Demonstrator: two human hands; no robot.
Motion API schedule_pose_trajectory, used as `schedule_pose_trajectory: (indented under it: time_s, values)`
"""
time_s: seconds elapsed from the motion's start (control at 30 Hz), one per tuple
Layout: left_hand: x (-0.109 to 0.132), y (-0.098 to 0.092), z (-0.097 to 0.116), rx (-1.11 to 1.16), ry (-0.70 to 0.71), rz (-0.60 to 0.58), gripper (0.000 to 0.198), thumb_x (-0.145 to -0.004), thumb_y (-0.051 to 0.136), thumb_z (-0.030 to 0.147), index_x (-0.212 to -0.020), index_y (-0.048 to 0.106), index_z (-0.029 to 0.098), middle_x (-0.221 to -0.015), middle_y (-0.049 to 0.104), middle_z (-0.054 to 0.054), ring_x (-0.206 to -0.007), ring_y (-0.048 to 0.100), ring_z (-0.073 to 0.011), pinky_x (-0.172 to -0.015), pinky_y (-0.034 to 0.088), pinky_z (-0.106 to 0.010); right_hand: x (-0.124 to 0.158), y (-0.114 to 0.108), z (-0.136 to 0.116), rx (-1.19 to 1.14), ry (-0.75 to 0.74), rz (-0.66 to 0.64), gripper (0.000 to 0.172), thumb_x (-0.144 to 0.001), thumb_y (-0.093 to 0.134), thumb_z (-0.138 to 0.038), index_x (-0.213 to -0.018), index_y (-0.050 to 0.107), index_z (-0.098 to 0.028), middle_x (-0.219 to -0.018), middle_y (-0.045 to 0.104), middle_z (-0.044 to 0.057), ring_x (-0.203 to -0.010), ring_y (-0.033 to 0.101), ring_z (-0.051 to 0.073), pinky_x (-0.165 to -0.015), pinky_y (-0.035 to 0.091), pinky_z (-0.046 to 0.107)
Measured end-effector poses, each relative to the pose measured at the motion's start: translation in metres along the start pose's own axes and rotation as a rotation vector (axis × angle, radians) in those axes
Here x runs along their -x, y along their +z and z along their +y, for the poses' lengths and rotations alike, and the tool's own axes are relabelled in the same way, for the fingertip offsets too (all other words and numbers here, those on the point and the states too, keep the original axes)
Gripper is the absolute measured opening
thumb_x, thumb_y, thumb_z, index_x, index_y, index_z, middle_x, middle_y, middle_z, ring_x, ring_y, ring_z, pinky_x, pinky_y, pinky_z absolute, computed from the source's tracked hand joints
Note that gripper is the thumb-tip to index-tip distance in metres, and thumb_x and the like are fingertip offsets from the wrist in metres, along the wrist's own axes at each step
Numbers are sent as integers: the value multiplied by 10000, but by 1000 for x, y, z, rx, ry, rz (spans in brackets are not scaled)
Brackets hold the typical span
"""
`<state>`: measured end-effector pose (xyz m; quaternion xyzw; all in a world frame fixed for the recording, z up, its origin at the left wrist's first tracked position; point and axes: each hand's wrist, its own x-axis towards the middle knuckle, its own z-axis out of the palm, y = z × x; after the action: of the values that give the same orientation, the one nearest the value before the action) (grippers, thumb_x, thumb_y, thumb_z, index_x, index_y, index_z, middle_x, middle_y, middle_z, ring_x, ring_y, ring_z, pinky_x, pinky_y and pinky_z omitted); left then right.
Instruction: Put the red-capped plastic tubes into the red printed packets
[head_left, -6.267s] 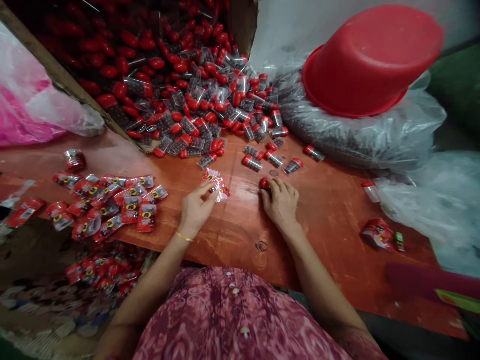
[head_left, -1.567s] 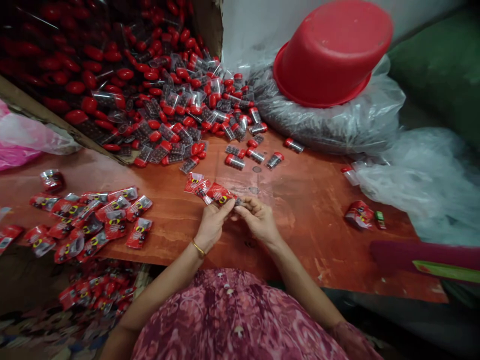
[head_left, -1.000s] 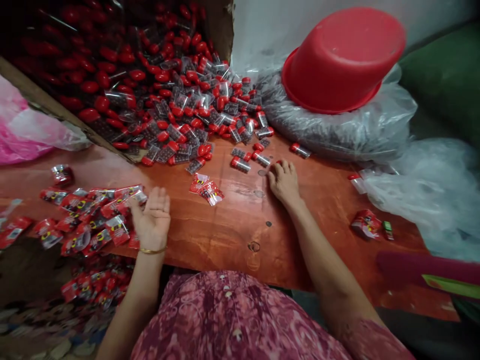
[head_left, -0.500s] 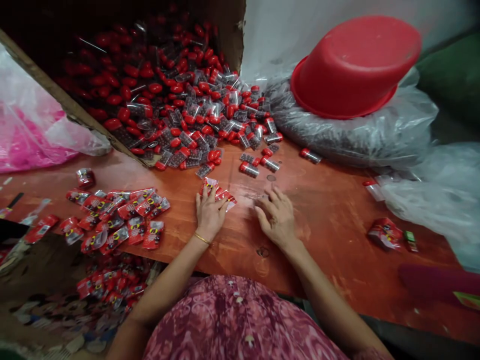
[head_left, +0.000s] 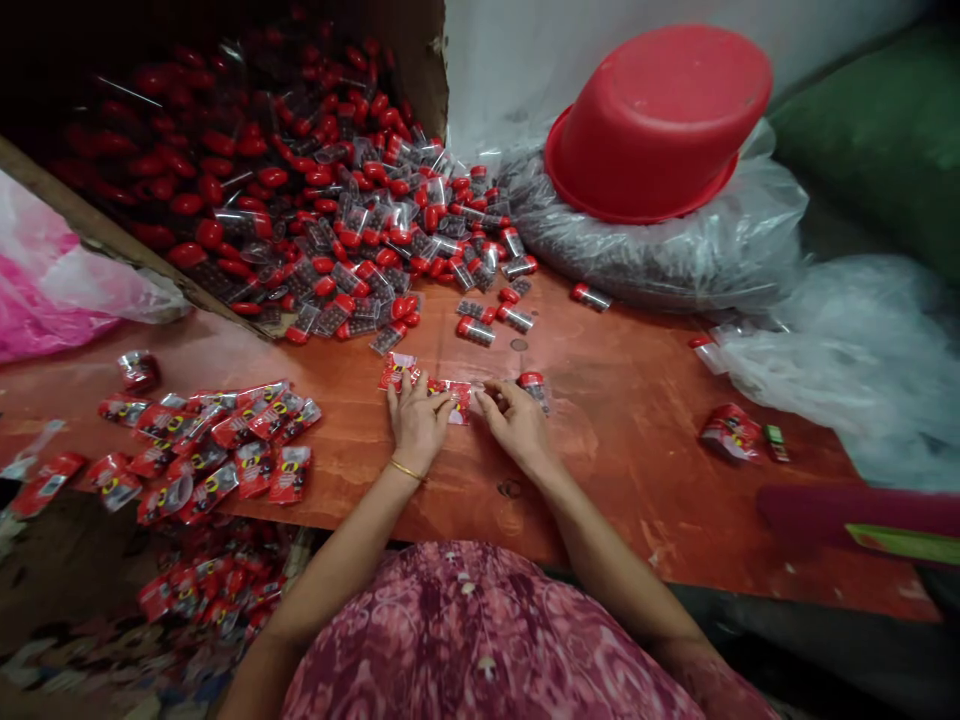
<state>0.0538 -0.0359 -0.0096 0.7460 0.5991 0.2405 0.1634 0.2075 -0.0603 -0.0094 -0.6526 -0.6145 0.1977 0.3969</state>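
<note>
Two red printed plastic packets lie on the orange table in front of me. My left hand [head_left: 417, 432] rests over them, its thumb and fingers pressing on the right-hand packet [head_left: 460, 402], while the other packet [head_left: 397, 371] pokes out beyond its fingertips. At the right packet's clear end, my right hand [head_left: 516, 425] is closed, thumb and fingers pinching the edge. Just behind my right fingers lies a small clear container with a red cap and dark beads [head_left: 532, 389].
Capped containers [head_left: 352, 240] spill from a cardboard box [head_left: 127, 235]. Filled red packets [head_left: 247, 425] lie at left; more are below the table edge. A red tub [head_left: 660, 120] sits upside down on a plastic sack [head_left: 667, 260]. Clear plastic [head_left: 810, 390] lies at right.
My right hand has moved left and closed on the packet's edge. A capped container now shows beside it. The view has shifted slightly, and my left hand stays on the packets.
</note>
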Motion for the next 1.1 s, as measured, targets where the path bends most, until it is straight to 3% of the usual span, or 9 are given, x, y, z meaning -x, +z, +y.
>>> schedule_pose_trajectory:
  time_s: [0.2,0.33,0.53,0.67,0.73,0.83,0.93,1.1]
  values:
    - [-2,0,0,30,42,-13,183,-790,565,324,-864,729,290,-1246,591,-74,-1326,310,-325,-1069,137,-572,2,1,1,12,-32,-10,256,-853,469,-320,-916,668,-172,-873,703,80,-776,626,192,-725,482,318]
    - [-5,-2,2,74,17,47,201,-804,543,328,-837,732,271,-1209,615,-90,-1306,351,-314,-1069,150,-558,5,0,-1,-72,-16,0,249,-852,466,-321,-885,670,-183,-853,699,69,-754,623,182,-710,482,308]
    - [-6,-15,13,272,-80,140,219,-785,569,375,-898,727,272,-1254,581,-95,-1279,400,-302,-1077,167,-535,5,8,-11,-455,160,-36,312,-780,547,-437,-936,625,-178,-837,668,42,-633,562,132,-593,466,262]
    - [-4,-20,24,497,-107,137,237,-755,611,368,-926,722,247,-1229,604,-80,-1240,453,-265,-1073,247,-441,1,13,-20,-670,202,-64,264,-764,555,-440,-747,587,-178,-649,572,-18,-569,493,103,-561,420,230]
    - [-2,-22,28,644,-200,70,324,-743,616,411,-977,705,206,-1175,637,-96,-1156,529,-252,-1008,350,-393,0,10,-21,-655,204,-13,295,-787,526,-436,-632,522,-185,-566,480,-43,-534,430,90,-538,377,220]
    - [2,-27,33,910,-444,-190,477,-710,576,575,-896,706,156,-945,709,-103,-911,637,-227,-761,487,-317,1,4,-20,-583,181,51,347,-818,480,-437,-574,451,-193,-533,406,-52,-520,380,89,-517,335,221]
    - [5,-31,39,1191,-650,-375,516,-590,642,637,-786,686,162,-773,699,-59,-705,640,-167,-560,466,-233,5,1,-18,-503,97,39,325,-835,462,-406,-590,474,-193,-542,433,-42,-538,404,100,-536,349,229]
    - [5,-28,47,1337,-753,-252,439,-369,824,466,-554,594,141,-542,588,33,-500,528,-65,-506,433,-180,12,1,-18,-420,-72,-33,242,-856,443,-354,-738,570,-185,-643,563,-9,-592,487,118,-577,398,240]
